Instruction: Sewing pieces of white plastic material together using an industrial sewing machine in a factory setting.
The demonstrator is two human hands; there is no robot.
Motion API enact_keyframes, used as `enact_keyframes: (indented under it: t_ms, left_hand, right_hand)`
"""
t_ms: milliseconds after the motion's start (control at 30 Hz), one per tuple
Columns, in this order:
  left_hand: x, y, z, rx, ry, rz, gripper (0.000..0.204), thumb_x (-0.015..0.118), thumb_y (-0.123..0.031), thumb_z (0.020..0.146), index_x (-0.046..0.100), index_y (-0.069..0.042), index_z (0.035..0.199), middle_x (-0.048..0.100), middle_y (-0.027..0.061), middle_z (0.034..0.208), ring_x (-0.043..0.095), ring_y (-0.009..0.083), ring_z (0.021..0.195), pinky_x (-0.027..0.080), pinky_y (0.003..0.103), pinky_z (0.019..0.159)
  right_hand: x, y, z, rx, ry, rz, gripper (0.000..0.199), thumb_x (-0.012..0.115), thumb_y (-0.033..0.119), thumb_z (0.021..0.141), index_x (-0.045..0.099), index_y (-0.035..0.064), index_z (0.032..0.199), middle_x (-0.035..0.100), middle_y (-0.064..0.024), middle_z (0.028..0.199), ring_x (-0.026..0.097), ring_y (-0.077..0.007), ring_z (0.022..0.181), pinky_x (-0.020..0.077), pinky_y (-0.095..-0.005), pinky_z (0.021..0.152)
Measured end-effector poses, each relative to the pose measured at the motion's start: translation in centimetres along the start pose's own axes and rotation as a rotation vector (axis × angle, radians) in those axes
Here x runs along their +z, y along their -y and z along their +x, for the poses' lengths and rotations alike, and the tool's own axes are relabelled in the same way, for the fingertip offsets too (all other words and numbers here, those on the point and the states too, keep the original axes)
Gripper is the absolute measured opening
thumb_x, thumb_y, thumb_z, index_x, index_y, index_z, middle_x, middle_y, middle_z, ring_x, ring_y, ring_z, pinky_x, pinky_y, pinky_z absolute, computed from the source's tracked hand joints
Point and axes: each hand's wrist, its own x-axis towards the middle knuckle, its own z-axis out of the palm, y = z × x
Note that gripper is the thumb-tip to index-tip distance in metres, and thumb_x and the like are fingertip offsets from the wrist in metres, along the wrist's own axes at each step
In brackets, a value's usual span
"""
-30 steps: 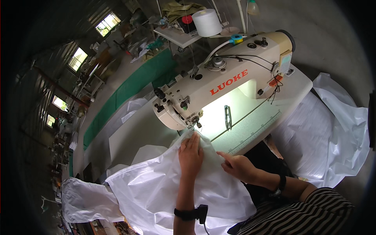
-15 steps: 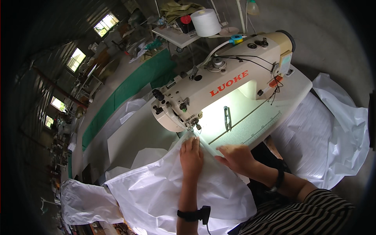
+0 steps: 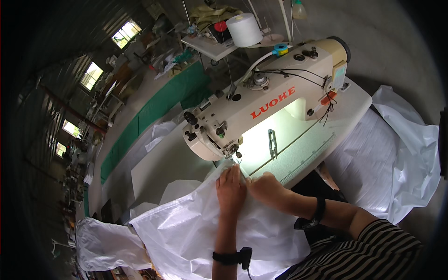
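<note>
A white plastic-like sheet (image 3: pixel 186 221) drapes over the near side of the sewing machine's table, one corner running under the machine's needle area (image 3: pixel 233 151). Just in front of the needle, my left hand (image 3: pixel 231 191) lies on the sheet with fingers stretched forward, pressing it down. My right hand (image 3: pixel 267 189) is closed at the sheet's right edge, close beside the left fingertips. Its thumb and fingers appear to pinch that edge, though the fingertips are partly hidden. The cream sewing machine (image 3: pixel 275 88) stands over the table, its lamp lighting the work area.
Small metal thread snips (image 3: pixel 272 144) lie under the machine's arm, beside a printed ruler strip (image 3: pixel 308 158). A white thread cone (image 3: pixel 244 30) stands behind. More white sheeting (image 3: pixel 392 154) hangs at the right; a bundle of it (image 3: pixel 109 245) sits at lower left.
My right hand has moved left and closed at the sheet's edge, near my left hand. My left hand stays on the sheet, shifted only slightly in the picture.
</note>
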Motion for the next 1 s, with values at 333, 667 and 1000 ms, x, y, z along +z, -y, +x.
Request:
enact_keyframes:
  t_ms: [333, 667, 1000]
  left_hand:
    - [-0.7, 1.2, 0.1, 0.058, 0.038, 0.0, 0.037, 0.057, -0.016, 0.088, 0.064, -0.008, 0.124, 0.058, 0.0067, 0.13, 0.053, 0.0267, 0.122, 0.041, 0.042, 0.104]
    - [-0.4, 5.1, 1.7, 0.156, 0.012, -0.146, 0.033, 0.061, -0.005, 0.084, 0.068, -0.01, 0.115, 0.063, 0.0103, 0.123, 0.057, 0.0303, 0.117, 0.043, 0.043, 0.102]
    - [-5.6, -1.4, -1.0, -0.236, 0.067, -0.54, 0.024, 0.057, 0.006, 0.083, 0.068, -0.004, 0.103, 0.068, 0.0103, 0.093, 0.067, 0.0269, 0.083, 0.054, 0.036, 0.072]
  right_hand:
    - [1.8, 1.5, -0.5, 0.065, -0.044, -0.055, 0.042, 0.06, 0.015, 0.085, 0.064, 0.0033, 0.125, 0.057, 0.0061, 0.058, 0.056, -0.0111, 0.046, 0.0404, -0.0286, 0.047]
    - [2.2, 1.6, 2.3, 0.142, -0.06, -0.101, 0.043, 0.058, 0.013, 0.086, 0.062, 0.0025, 0.128, 0.057, 0.0067, 0.052, 0.055, -0.0094, 0.042, 0.0385, -0.0272, 0.04]
    - [0.6, -0.5, 2.9, 0.124, -0.038, 0.196, 0.041, 0.058, 0.016, 0.089, 0.061, 0.0005, 0.127, 0.065, -0.0033, 0.065, 0.065, -0.0186, 0.056, 0.0498, -0.0347, 0.051]
